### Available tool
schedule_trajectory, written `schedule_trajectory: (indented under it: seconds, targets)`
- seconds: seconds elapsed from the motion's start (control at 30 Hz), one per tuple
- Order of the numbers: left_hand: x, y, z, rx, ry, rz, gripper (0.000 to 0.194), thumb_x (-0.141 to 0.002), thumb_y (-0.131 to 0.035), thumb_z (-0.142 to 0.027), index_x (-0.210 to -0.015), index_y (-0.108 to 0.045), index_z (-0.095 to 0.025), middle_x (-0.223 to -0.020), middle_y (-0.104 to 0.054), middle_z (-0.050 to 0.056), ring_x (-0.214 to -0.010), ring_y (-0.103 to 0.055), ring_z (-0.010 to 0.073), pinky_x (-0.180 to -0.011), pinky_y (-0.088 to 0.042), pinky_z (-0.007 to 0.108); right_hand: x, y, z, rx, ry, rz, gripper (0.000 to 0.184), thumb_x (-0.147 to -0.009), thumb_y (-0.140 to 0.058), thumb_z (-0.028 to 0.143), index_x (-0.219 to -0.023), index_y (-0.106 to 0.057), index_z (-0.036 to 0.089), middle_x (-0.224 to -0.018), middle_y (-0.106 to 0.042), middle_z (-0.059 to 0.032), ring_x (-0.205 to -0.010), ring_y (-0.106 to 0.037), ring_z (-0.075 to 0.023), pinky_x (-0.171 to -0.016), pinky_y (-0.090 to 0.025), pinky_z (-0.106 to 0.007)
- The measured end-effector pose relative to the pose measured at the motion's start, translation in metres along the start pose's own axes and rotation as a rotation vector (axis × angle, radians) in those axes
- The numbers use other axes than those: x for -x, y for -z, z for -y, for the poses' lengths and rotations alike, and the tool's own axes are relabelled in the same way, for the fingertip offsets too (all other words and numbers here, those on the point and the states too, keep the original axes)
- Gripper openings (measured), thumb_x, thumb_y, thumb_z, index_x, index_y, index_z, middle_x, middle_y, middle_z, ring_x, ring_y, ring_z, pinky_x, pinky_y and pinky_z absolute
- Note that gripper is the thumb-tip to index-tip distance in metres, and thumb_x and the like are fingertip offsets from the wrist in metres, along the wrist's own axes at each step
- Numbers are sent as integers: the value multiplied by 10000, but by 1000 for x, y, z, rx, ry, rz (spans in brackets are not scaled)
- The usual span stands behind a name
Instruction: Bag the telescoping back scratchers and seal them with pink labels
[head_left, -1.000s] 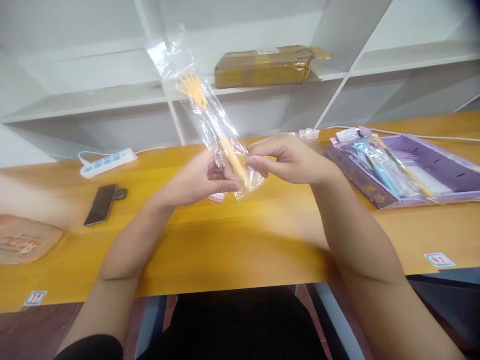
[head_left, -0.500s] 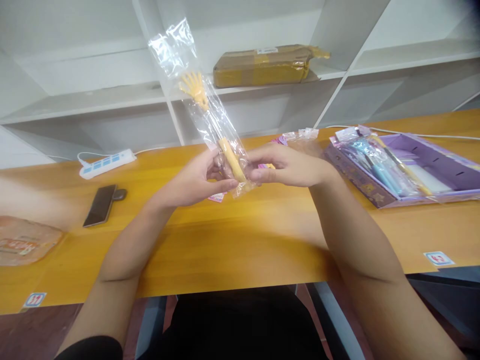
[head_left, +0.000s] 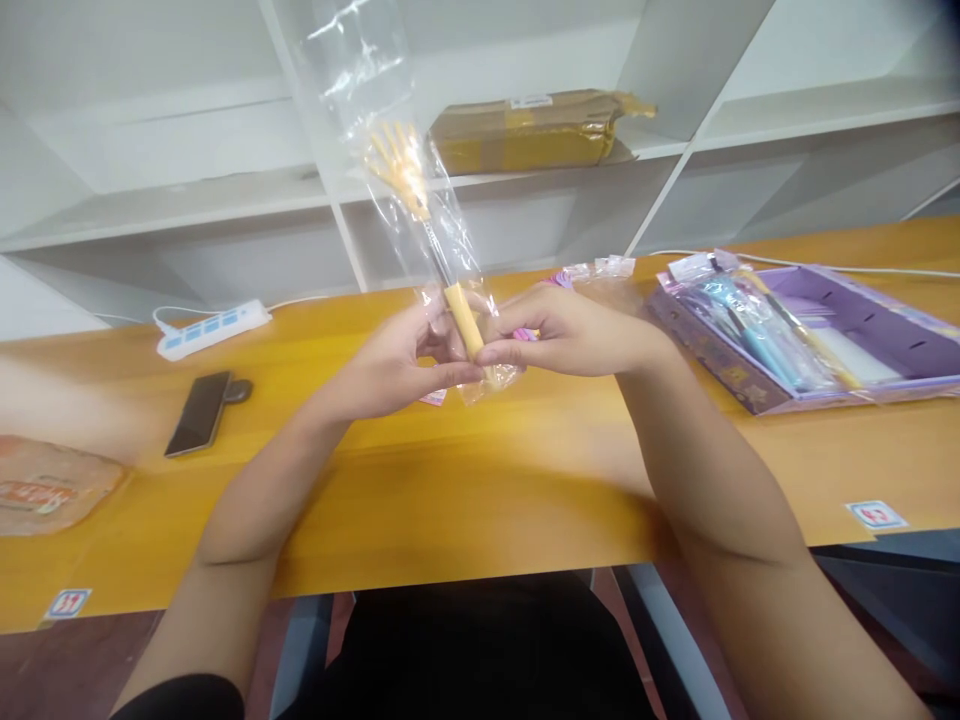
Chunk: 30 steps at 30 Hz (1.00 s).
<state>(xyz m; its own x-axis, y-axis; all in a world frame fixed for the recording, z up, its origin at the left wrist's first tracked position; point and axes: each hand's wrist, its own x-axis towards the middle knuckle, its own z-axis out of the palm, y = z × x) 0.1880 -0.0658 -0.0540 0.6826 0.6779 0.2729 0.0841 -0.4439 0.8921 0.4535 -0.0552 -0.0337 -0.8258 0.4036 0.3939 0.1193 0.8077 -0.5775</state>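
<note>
A yellow hand-shaped back scratcher [head_left: 466, 320] with a metal shaft stands tilted in a clear plastic bag [head_left: 367, 75], its spread fingers pointing up and to the left. My left hand [head_left: 397, 365] pinches the bagged handle from the left, thumb across its lower end. From the other side, the thumb and fingers of my right hand [head_left: 559, 330] close on the same handle. Behind my hands, small pink and purple packaged items lie on the table, mostly hidden.
On the right stands a purple open box [head_left: 780, 405] with bagged back scratchers [head_left: 765, 340] inside. A power strip [head_left: 214, 330], a phone [head_left: 199, 412] and an orange-printed plastic bag [head_left: 56, 485] lie on the left. A taped brown parcel [head_left: 525, 135] rests on the shelf behind.
The back scratcher has turned slightly, so its hand-shaped head shows broader and a bit further right. The bag's top reaches higher. Both hands keep their grip, almost in place.
</note>
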Motion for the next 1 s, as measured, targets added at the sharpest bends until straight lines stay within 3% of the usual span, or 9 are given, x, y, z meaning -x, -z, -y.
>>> schedule_trajectory:
  seconds: [0.17,0.3,0.47,0.57,0.67,0.8,1.0]
  targets:
    - [1,5,0,-17,-35,-23,671,-941,-929,-407,-1519,-628,-248,-902,-722,10,-881,-741,184,-832,-627,299,4,8,7,54,-18,26,445,-1192,-593,440,-880,-726,151,-709,-625,22,-639,-498,-80,-629,-342,-241]
    - [0,10,0,-35,-53,-4,662,-940,-931,-379,-1508,-627,-225,-914,-758,17,-897,-759,188,-893,-622,313,3,9,10,68,-25,50,425,-1189,-587,415,-885,-743,161,-719,-648,14,-643,-517,-88,-646,-360,-251]
    - [-4,21,4,-171,1,77,424,-951,-905,-463,-1231,-725,-201,-974,-791,52,-888,-760,193,-817,-602,306,-1,2,1,77,-97,90,382,-1163,-592,381,-908,-772,160,-780,-707,-6,-673,-568,-103,-694,-396,-269]
    - [-9,28,10,-225,-20,-70,394,-963,-870,-557,-1073,-761,-195,-1024,-776,65,-893,-728,175,-800,-593,295,-7,-7,-12,89,-162,109,296,-1110,-623,302,-923,-801,157,-858,-770,-28,-721,-627,-119,-743,-423,-275]
    - [-14,33,13,-147,-61,-295,475,-945,-864,-641,-1099,-768,-202,-1014,-767,74,-816,-712,160,-743,-601,298,-15,-23,-28,73,-238,179,208,-1042,-655,212,-976,-848,168,-949,-822,-42,-763,-668,-134,-768,-434,-279]
    - [-14,41,9,-180,-178,-504,482,-895,-905,-665,-1061,-768,-234,-948,-738,53,-800,-703,169,-674,-591,293,-27,-54,-46,7,-305,310,192,-987,-679,148,-981,-869,172,-904,-820,-22,-728,-652,-128,-724,-412,-270]
    - [-5,48,-5,-296,-359,-606,275,-942,-906,-507,-931,-805,-251,-843,-719,24,-631,-619,117,-525,-509,263,-36,-85,-64,-39,-379,462,224,-952,-687,98,-1038,-878,176,-913,-811,-12,-757,-669,-137,-724,-423,-268]
